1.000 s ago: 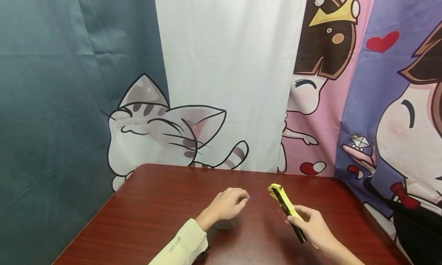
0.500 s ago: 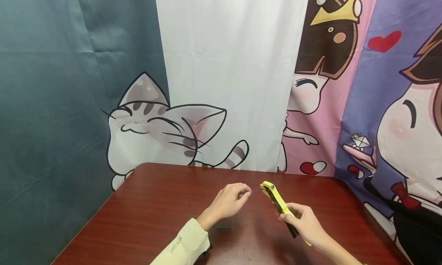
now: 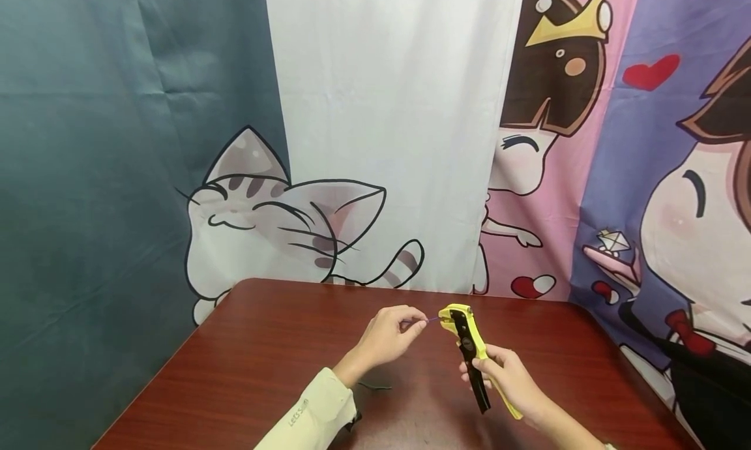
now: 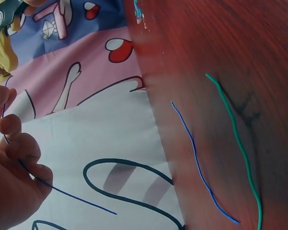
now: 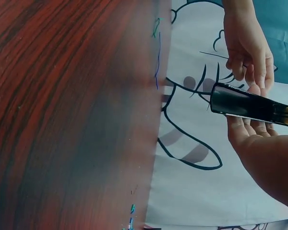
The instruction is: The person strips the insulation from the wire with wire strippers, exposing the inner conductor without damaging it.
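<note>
My left hand (image 3: 390, 332) pinches a thin blue wire (image 4: 79, 197) between thumb and fingers; its long tail trails behind the curled fingers in the left wrist view. The wire's other end reaches the head of a yellow and black wire stripper (image 3: 467, 339); whether it lies inside the jaws is hard to tell. My right hand (image 3: 507, 375) grips the stripper around its handles, which stand apart. In the right wrist view, the black handle (image 5: 249, 103) hides part of the right hand's fingers.
On the dark red wooden table (image 3: 264, 345) lie a green wire (image 4: 237, 136) and another blue wire (image 4: 197, 158). Tiny coloured scraps (image 5: 132, 209) lie elsewhere on it. A cartoon-printed curtain (image 3: 387, 111) hangs behind the far edge.
My right hand has brought the stripper leftward to the wire's end and turned it so its side shows and its handles appear apart. My left hand has risen slightly, still pinching the wire.
</note>
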Motion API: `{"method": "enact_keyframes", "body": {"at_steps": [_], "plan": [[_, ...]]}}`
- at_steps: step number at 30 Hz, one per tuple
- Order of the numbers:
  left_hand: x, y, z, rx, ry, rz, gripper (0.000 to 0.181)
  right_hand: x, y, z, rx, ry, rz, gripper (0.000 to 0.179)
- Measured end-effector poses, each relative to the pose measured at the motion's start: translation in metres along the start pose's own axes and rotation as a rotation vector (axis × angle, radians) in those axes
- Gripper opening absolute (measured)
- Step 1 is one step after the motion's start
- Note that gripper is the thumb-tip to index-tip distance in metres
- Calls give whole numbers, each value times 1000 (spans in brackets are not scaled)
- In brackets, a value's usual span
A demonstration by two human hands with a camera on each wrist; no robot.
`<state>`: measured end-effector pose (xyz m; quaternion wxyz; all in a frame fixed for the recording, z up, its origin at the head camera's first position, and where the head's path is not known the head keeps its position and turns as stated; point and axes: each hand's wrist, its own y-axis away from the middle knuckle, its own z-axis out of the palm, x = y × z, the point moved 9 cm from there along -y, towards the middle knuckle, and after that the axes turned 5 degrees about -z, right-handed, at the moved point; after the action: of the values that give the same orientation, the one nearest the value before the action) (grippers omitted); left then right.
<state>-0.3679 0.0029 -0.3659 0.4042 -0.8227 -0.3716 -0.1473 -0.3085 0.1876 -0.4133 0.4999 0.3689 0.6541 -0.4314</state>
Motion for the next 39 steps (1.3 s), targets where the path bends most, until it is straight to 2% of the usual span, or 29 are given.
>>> {"method": "enact_keyframes", "body": {"at_steps": [5,7,13,18,24,28,32,34,39], "plan": [[-3,0,0,-23,60,-26,9,-1,0,4,-68,-75,-7,51],[-3,0,0,-25,93,-18,8,-1,0,6,-104,-139,3,50],[-3,-1,-4,-12,177,15,7,-2,1,15,-217,-363,7,31],[-4,0,-4,-18,232,11,8,-4,2,23,-297,-467,6,34],[2,0,-5,-5,294,24,8,-5,0,28,-327,-503,-17,38],[15,1,-11,17,310,30,8,-5,0,28,-324,-505,-35,38],[27,3,-16,10,332,11,8,-5,2,28,-341,-541,-60,40],[26,3,-15,9,338,2,8,-6,2,29,-353,-564,-74,40],[11,2,-6,34,346,0,7,-7,1,31,-379,-594,-95,41]]}}
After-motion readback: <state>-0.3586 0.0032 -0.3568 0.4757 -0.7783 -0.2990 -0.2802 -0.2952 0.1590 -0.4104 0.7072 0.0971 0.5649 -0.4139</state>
